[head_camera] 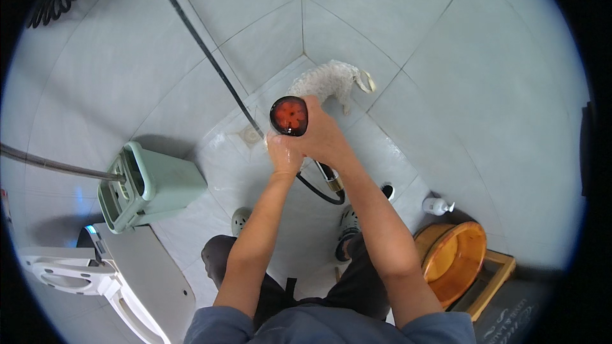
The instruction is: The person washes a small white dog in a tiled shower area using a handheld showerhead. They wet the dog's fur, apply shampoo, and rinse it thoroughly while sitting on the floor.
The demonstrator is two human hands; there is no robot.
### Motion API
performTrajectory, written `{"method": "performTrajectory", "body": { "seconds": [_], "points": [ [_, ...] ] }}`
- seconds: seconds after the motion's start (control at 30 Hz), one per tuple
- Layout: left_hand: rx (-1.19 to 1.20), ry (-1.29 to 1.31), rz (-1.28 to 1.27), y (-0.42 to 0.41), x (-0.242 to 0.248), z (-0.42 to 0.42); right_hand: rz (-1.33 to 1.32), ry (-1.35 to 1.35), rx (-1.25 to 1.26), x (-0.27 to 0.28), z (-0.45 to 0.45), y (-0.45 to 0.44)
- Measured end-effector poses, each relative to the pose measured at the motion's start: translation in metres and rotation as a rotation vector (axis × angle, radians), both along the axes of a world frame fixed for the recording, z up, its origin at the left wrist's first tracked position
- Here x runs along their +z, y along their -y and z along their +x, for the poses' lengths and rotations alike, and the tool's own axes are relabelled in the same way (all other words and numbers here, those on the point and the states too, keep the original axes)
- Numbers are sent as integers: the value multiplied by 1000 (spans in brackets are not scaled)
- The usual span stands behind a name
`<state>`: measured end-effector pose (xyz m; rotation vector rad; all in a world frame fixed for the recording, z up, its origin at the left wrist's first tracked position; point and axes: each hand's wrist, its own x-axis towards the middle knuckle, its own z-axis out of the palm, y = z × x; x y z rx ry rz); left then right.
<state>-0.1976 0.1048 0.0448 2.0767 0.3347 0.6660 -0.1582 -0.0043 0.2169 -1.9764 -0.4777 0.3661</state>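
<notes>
A dark bottle [289,115] is tipped with its round, reddish, lobed base facing up at me. My right hand [325,131] grips it from the right side. Wet and just below the base, my left hand [285,153] is close against my right one; its fingers are hidden, so what it holds is unclear. Beyond my hands a small white dog [325,81] stands in the tiled corner, its coat looking wet. Under my right wrist shows a black handle with a brass-coloured collar [334,184], joined to a looping black hose [318,193].
At left stand a green mop bucket [172,177] with a metal pole [62,165] and a white appliance [148,267]. A long dark pole or hose [205,50] slants down to my hands. A pump bottle [436,206] and wooden tub [459,258] are at right; a floor drain [250,134] lies ahead.
</notes>
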Motion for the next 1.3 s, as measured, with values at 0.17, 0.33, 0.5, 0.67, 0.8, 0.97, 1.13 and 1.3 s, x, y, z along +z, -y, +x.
{"method": "performTrajectory", "body": {
  "seconds": [0.17,0.33,0.5,0.67,0.8,0.97,1.13,1.3],
  "points": [
    [62,-103,5,7,1,2,-46,-111,1,0,3,3],
    [96,-122,226,-10,-20,1,-15,-144,35,1,13,14],
    [137,279,-828,-28,-33,3,-91,-174,44,-5,14,8],
    [128,-439,-1022,-54,-5,-18,-113,-89,46,-19,8,4],
    [-82,-425,-1242,-73,-42,-22,-118,-82,41,-7,1,-10],
    [-237,142,-1689,-59,-89,-32,-225,-127,13,-3,-1,-17],
    [-193,740,-2031,-30,-122,-39,-244,-105,33,-26,-5,-9],
    [90,1202,-2176,-8,-114,-26,-185,-181,24,-39,-7,-24]
  ]
}}
